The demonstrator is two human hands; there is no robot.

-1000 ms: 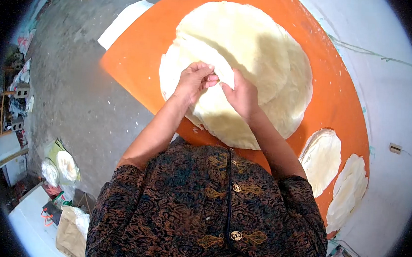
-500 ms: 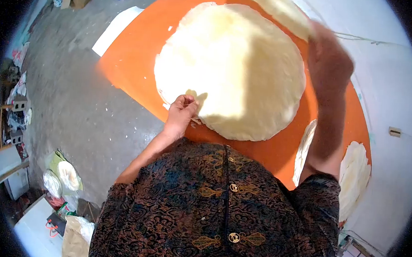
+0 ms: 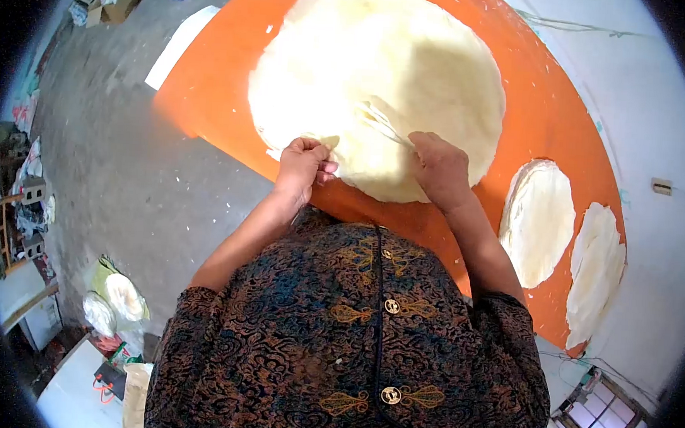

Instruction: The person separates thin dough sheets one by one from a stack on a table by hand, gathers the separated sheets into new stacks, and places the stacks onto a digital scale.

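Observation:
A large round pile of thin pale flatbread (image 3: 342, 67) lies on the orange table (image 3: 202, 75), with a shadow across its right part. My left hand (image 3: 305, 165) is closed at the pile's near left edge, its thumb and fingers pinching the flatbread's rim. Over the near right part of the pile, my right hand (image 3: 442, 169) is closed on a gathered edge of flatbread. Narrow pale folds run from its fingertips toward the upper left. How many layers either hand grips is hidden.
To the right on the table lie a folded stack of flatbread (image 3: 538, 224) and another pale folded piece (image 3: 595, 274) by the table edge. A white board (image 3: 182, 47) juts out at the left. Crumbs dot the grey floor (image 3: 136, 157); a cardboard box (image 3: 119, 5) stands far left.
My right hand has come from the far right, where a lifted sheet trailed from it, down and left over the pile. My left hand stays at the near edge.

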